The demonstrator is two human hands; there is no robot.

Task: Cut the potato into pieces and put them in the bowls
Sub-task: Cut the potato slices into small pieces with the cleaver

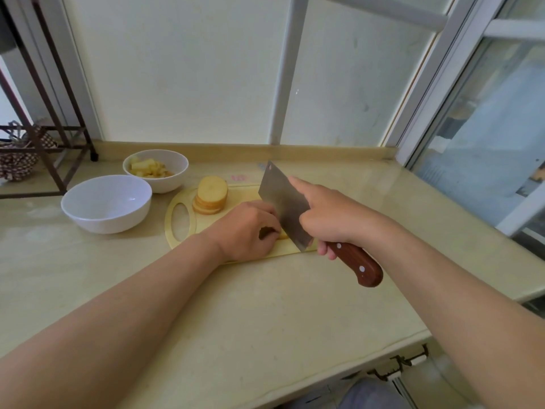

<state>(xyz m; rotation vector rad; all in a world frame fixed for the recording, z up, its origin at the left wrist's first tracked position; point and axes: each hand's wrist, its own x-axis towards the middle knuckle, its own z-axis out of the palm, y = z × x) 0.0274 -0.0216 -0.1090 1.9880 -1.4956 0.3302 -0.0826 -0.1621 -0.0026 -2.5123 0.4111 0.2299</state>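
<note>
The right hand (327, 215) grips the cleaver (283, 202) by its wooden handle, index finger laid along the blade. Beside the blade, the left hand (244, 231) curls over a potato piece (283, 235) on the yellow cutting board (169, 228). A stack of potato slices (211, 196) sits farther back on the board. Left of the board, the far white bowl (174, 178) holds cut pieces, and the near white bowl (103, 219) stands just beside it.

I note the cleaver (281, 199): satin steel blade, glossy wooden handle (358, 264). The near bowl (106, 208) looks glazed and smooth; the cutting board (172, 243), matt plastic.
</note>
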